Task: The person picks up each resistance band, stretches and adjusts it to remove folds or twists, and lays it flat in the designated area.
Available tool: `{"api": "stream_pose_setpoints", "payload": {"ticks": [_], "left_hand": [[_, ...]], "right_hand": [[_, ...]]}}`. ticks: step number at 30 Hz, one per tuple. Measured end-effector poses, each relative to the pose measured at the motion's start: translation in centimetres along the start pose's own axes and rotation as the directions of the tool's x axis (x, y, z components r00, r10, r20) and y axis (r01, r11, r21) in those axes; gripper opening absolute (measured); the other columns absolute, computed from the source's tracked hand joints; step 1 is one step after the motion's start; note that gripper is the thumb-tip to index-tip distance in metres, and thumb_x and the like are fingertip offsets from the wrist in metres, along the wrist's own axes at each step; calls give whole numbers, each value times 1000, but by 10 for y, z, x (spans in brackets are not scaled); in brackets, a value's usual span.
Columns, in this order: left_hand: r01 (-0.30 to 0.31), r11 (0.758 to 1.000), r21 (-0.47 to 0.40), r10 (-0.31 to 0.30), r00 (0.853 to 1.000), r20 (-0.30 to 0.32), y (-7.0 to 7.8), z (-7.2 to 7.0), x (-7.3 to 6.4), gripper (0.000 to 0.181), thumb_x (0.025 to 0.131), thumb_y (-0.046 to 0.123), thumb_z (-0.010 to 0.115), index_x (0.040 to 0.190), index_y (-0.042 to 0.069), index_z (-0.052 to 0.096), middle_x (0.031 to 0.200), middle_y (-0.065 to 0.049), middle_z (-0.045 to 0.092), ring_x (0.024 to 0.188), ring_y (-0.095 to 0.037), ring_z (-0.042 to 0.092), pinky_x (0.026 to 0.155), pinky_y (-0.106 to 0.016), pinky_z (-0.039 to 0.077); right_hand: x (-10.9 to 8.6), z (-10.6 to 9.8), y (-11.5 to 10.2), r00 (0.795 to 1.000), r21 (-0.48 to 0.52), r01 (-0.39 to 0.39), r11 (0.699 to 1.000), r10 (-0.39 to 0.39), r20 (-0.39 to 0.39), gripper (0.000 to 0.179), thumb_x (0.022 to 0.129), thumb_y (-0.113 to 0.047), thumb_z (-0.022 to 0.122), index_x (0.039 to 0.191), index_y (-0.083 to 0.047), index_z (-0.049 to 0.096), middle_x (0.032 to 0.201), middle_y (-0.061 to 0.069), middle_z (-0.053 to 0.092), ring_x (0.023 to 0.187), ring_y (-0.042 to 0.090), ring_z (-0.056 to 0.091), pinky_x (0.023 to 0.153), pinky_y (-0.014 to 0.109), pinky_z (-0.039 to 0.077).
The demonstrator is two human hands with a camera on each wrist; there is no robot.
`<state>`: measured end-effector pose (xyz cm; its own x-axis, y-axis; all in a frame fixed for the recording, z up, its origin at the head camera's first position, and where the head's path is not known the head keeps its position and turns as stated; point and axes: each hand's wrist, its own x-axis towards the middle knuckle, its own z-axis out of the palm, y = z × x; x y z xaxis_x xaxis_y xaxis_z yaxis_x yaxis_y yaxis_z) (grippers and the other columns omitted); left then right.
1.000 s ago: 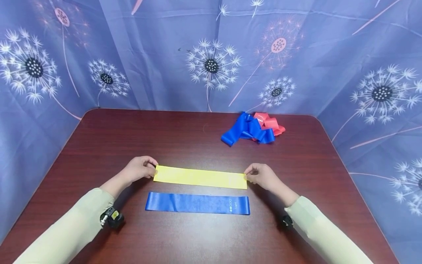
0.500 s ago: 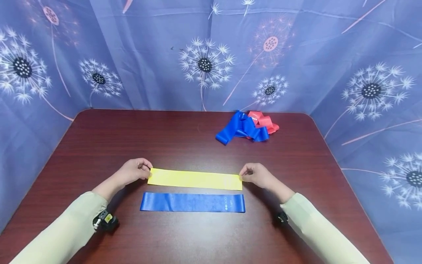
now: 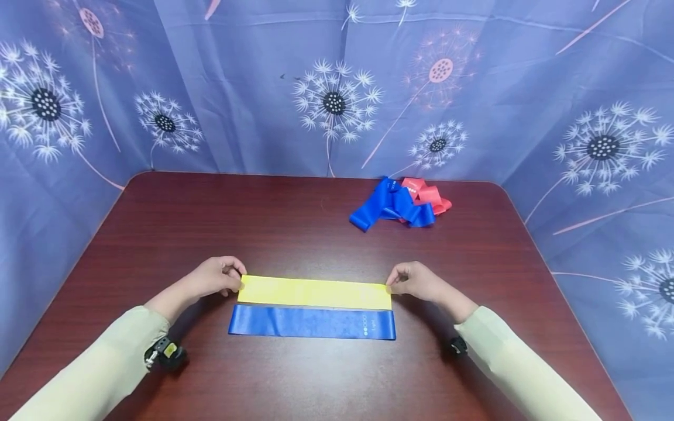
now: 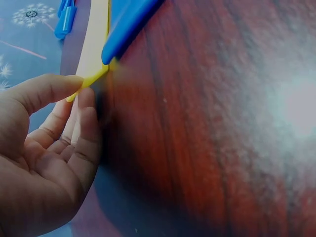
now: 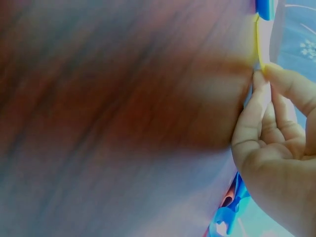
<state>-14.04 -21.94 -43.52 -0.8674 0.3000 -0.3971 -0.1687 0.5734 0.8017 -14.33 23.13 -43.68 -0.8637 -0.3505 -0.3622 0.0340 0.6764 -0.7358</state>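
A yellow resistance band (image 3: 316, 292) is stretched out flat between both hands in the head view. My left hand (image 3: 215, 276) pinches its left end between thumb and fingertip, as the left wrist view also shows at the band's yellow end (image 4: 94, 78). At the opposite end, my right hand (image 3: 416, 280) pinches the upper corner. Just on the near side lies a blue resistance band (image 3: 313, 322), flat on the table, with white print near its right end. The yellow band's lower edge runs close along the blue band's upper edge.
A crumpled blue band (image 3: 392, 204) and a red band (image 3: 429, 196) lie in a heap at the back right of the brown table (image 3: 237, 216). A blue dandelion-print cloth (image 3: 253, 88) hangs around the back and sides.
Both hands have brought the yellow band nearer to the person, so the gap to the flat blue band has narrowed. Both hands keep their pinch. The heap stays put.
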Motion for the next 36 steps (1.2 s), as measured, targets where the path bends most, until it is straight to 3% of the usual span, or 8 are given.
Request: {"api": "stream_pose_setpoints", "payload": {"ticks": [6,16,36], "left_hand": [[1,1000,14,-1,1000,24,1,-1,-2,27,83,6,72,106,-4,60,77,3,60,71,-13,56,62,-29,52],[3,1000,26,-4,999,47,2,-2,-3,25,83,4,71,104,-4,60,78,1,60,73,-13,58,64,-27,54],[-6,997,74,3,999,52,4,1,-2,26,82,3,71,105,-6,62,76,0,62,70,-13,58,64,-29,54]], "right_hand": [[1,-3,2,1000,13,12,1000,-13,18,7,90,-9,73,92,-2,73,84,7,71,71,18,53,65,29,45],[0,-4,-1,999,-10,32,999,-32,22,7,89,-8,74,92,-1,72,74,1,61,69,17,48,63,27,42],[0,1,-5,998,-124,60,990,-58,26,4,91,-9,73,91,-5,72,82,3,68,75,16,55,70,30,49]]}}
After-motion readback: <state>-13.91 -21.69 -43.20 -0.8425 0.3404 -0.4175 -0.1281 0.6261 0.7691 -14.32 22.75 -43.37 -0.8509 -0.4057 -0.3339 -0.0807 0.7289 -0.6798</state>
